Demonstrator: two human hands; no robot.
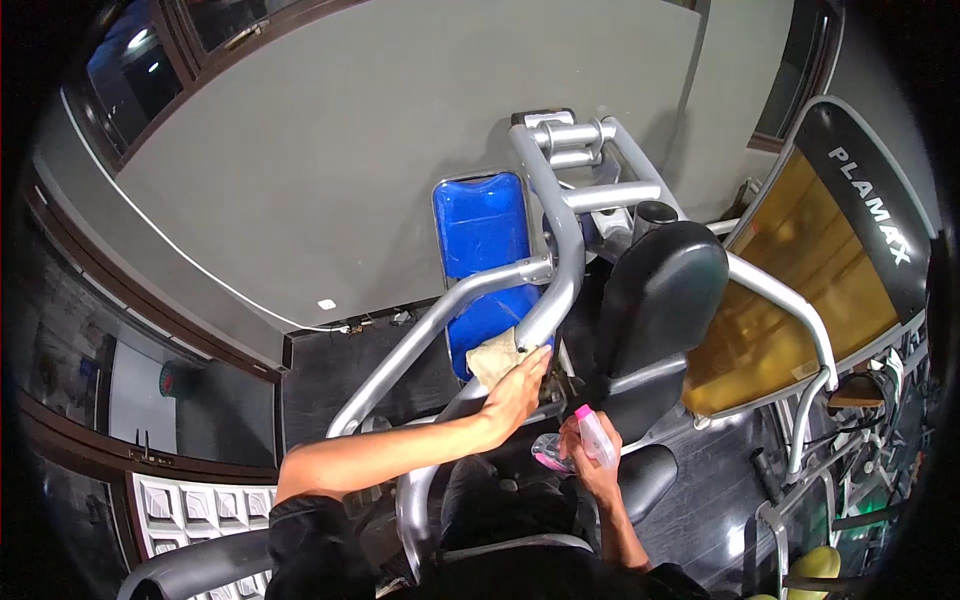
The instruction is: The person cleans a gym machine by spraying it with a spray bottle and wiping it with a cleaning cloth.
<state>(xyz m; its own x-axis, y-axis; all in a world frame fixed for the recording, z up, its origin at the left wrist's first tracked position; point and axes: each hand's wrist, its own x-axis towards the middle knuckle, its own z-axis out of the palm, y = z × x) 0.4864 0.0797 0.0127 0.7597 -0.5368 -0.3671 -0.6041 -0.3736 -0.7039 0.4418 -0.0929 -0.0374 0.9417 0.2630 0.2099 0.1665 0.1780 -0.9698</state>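
My left hand [515,395] lies over a thick silver tube [562,270] of a gym machine, its fingers curved round it. A beige cloth [492,360] is pressed between that hand and the tube. Lower and to the right, my right hand [597,465] grips a clear spray bottle [548,452] with a pink nozzle and pinkish contents. The bottle is partly hidden behind my fingers. Close by stands the machine's black padded backrest [665,295], with a black seat [650,480] below it.
Behind the tube, a blue padded panel [482,225] leans near the grey wall [380,120]. A curved silver bar [430,330] spans the left side. At right stand a PLAMAX-marked panel [800,260] and more gym equipment [850,470] on the dark floor.
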